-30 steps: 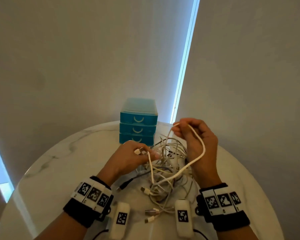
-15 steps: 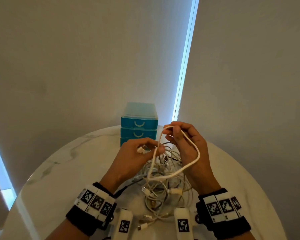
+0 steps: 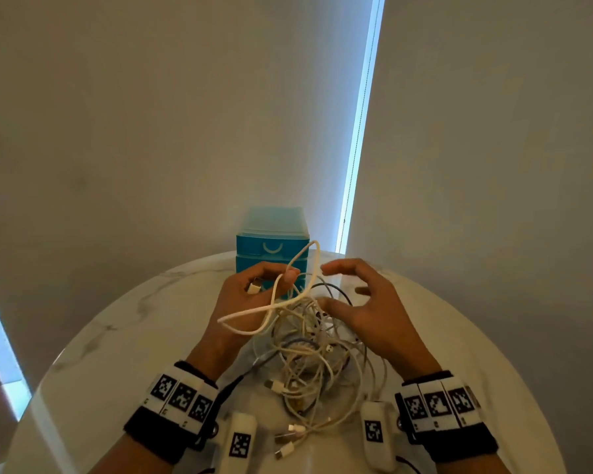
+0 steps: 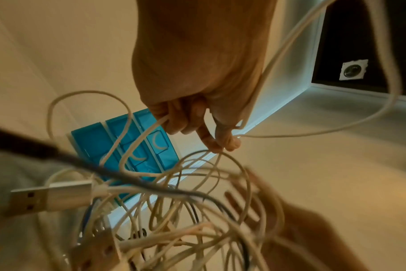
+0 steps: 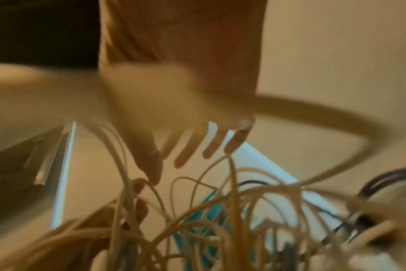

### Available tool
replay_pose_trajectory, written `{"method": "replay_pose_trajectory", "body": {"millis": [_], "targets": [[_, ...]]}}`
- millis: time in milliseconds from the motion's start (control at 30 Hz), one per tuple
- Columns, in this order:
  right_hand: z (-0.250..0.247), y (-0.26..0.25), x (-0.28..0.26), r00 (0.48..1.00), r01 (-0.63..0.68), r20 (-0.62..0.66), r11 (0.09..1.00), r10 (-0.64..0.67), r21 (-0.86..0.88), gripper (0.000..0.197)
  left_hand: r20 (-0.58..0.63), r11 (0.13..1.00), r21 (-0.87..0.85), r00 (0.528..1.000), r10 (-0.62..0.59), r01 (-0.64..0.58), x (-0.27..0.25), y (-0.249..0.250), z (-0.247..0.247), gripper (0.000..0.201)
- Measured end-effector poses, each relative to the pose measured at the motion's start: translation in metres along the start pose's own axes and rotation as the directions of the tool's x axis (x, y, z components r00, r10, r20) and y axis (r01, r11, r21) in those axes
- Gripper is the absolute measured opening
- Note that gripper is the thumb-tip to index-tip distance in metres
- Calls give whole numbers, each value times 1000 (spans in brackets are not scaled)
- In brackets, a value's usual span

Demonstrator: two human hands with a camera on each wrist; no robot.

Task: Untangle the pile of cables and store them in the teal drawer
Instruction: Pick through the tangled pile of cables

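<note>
Since half a second ago, our right hand (image 3: 367, 309) has let go of the thick white cable (image 3: 271, 307) and now hovers with its fingers spread and only lightly bent, holding nothing, just above the pile of cables (image 3: 317, 357). We work over the round marble table (image 3: 124, 336), with the teal drawer unit (image 3: 272, 239) standing at its far edge, all its drawers closed in the head view. On the table between our wrists lies the pile, mostly thin white leads with a dark one threaded through, several plugs trailing toward us. Our left hand (image 3: 250, 292) keeps its grip on the thick white cable: fingers curl round one stretch while thumb and forefinger pinch another (the left wrist view shows this plainly), and a white plug (image 3: 254, 288) sits by the palm. That cable stands up in a loop before the drawers and droops in a second loop over our left wrist. Right wrist view is badly blurred.
</note>
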State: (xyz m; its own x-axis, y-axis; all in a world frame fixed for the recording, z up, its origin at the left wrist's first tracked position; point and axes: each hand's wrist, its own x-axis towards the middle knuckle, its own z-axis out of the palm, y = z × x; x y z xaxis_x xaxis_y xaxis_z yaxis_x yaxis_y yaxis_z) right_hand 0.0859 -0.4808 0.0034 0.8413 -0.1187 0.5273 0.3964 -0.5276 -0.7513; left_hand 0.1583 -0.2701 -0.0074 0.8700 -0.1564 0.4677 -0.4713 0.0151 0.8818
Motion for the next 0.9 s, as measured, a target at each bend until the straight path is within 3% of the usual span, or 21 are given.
{"method": "replay_pose_trajectory", "body": {"millis": [100,167,200,267,333,467,533,633,700,800,833,900], "targets": [[10,-8,2,995,34,91,997,-40,64,14,-19,1000,-24,1000,7,-7,-1,3,-3,12],[16,8,1,985,-17,170,994,35,-110,10,-45,997,-63,998,47,-50,-3,8,-5,17],[16,16,1,982,-66,162,976,101,-206,11,-71,992,-112,996,55,-63,-3,10,-5,21],[12,25,2,974,-190,81,953,214,-237,13,-125,973,-220,991,37,-64,-2,14,-7,29],[8,26,3,977,-204,21,957,213,-208,12,-130,965,-260,992,-1,-33,-1,15,-8,30],[22,11,2,995,-42,77,970,62,-238,20,-44,973,-229,999,9,-19,-4,18,-4,24],[29,8,0,996,-18,78,972,37,-234,12,5,977,-210,999,52,-50,-8,22,-1,26],[20,4,1,987,7,-160,986,-34,-164,5,131,992,-121,990,55,-39,-9,24,-2,37],[8,3,3,958,8,-285,998,-26,-63,6,264,1000,11,964,-29,27,-8,22,-4,57],[6,3,-1,990,-43,-135,999,41,-12,11,448,982,153,878,-170,112,-7,13,-4,70],[8,3,-1,988,-44,-146,999,42,-5,12,466,967,223,858,-215,122,-6,9,-4,70],[5,3,4,949,-18,-309,993,54,118,13,448,932,334,846,-289,141,-4,1,-7,62]]}}
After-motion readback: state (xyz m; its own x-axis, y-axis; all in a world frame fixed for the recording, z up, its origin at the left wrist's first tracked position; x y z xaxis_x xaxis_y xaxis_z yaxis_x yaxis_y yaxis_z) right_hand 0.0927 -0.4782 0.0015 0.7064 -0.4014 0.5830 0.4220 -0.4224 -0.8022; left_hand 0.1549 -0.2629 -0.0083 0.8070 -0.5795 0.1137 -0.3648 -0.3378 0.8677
